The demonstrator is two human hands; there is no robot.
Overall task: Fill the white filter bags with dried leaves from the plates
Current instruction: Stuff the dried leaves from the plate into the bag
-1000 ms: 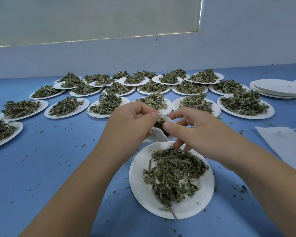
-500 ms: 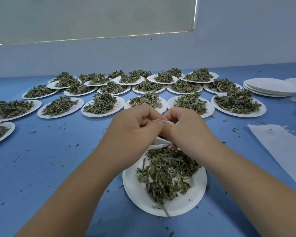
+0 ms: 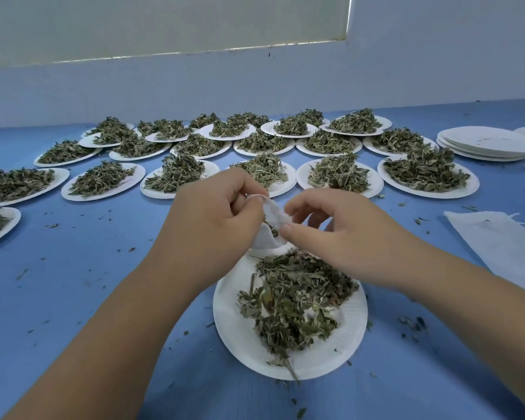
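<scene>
Where the blue counter [image 3: 73, 283] lies nearest the camera, a white paper plate [image 3: 237, 334] carries a loose heap of dried leaves [image 3: 291, 295], with leaf crumbs scattered on the surface around it. Just above the plate's far rim, both hands hold one small white filter bag [image 3: 272, 215] between them. The left hand [image 3: 212, 219] has its fingers curled and pinches the bag's upper edge; the right hand [image 3: 340, 234] pinches the opposite side between thumb and forefinger, its other fingers loosely bent. A few leaves show at the bag's mouth. To the right, a spare filter bag [image 3: 497, 247] lies flat on the counter. Farther back stand rows of heaped plates [image 3: 431, 194], some overlapping, and at the far right a stack of empty plates [image 3: 485, 144]. A pale wall [image 3: 437, 71] rises behind.
</scene>
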